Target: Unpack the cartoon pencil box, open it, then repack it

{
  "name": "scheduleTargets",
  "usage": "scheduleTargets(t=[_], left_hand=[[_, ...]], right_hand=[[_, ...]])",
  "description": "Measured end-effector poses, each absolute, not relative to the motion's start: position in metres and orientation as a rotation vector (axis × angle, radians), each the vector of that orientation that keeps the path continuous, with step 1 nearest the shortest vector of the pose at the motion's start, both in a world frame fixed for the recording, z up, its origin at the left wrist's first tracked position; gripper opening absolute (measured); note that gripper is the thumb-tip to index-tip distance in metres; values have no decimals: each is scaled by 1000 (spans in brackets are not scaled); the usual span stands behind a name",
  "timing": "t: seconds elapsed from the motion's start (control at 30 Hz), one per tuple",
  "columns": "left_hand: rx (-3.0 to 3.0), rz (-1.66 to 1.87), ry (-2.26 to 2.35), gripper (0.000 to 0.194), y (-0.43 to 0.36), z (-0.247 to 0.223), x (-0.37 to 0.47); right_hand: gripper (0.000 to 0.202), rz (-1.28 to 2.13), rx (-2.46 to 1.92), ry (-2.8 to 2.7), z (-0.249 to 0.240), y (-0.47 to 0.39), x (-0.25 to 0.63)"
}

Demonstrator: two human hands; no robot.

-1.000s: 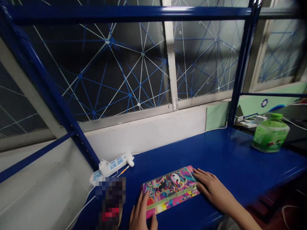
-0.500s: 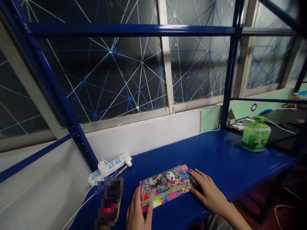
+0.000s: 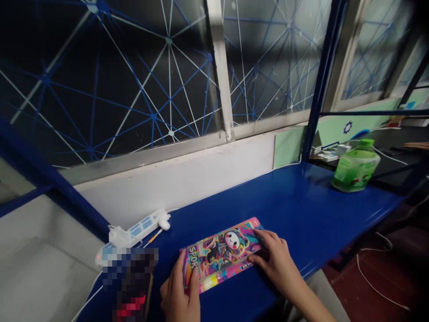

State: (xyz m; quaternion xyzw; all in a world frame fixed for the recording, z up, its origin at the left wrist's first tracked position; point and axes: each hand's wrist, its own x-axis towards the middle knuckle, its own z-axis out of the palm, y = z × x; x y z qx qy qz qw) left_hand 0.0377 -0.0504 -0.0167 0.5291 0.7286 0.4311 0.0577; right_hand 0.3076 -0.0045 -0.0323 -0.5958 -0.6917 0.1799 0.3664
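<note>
A colourful pencil box [image 3: 223, 252] printed with a white-faced cartoon figure and the word SPORT lies slantwise on the blue table [image 3: 254, 197]. At its left end my left hand [image 3: 181, 286] grips it, thumb over the near left corner and fingers along the left edge. My right hand [image 3: 273, 257] grips the right end, with fingers on the top right and thumb at the near edge. The undersides of the fingers are hidden.
A white power strip [image 3: 142, 228] with plugs and cables lies at the back left. Near it is a blurred dark object [image 3: 136, 286]. A green bottle [image 3: 357, 167] stands at the right. Blue metal posts and a patterned window rise behind.
The view has tilted down and shifted. My right hand has closed over the box's right end, and the box's green near side no longer shows.
</note>
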Motion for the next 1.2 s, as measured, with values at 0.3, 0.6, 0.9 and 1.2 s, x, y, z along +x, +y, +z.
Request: scheduleTargets(t=[0.3, 0.6, 0.9, 1.2], left_hand=[[1567, 1663, 2127, 63, -53, -23, 41], [996, 1855, 1582, 55, -56, -33, 22], [984, 1933, 1638, 62, -65, -9, 50], [807, 1887, 1605, 57, -56, -13, 31]], right_hand=[[59, 389, -1294, -1776, -39, -13, 312], [68, 500, -1221, -1767, -34, -20, 321], [59, 493, -1108, -1714, -18, -24, 320], [32, 438, -1127, -1629, -33, -18, 318]])
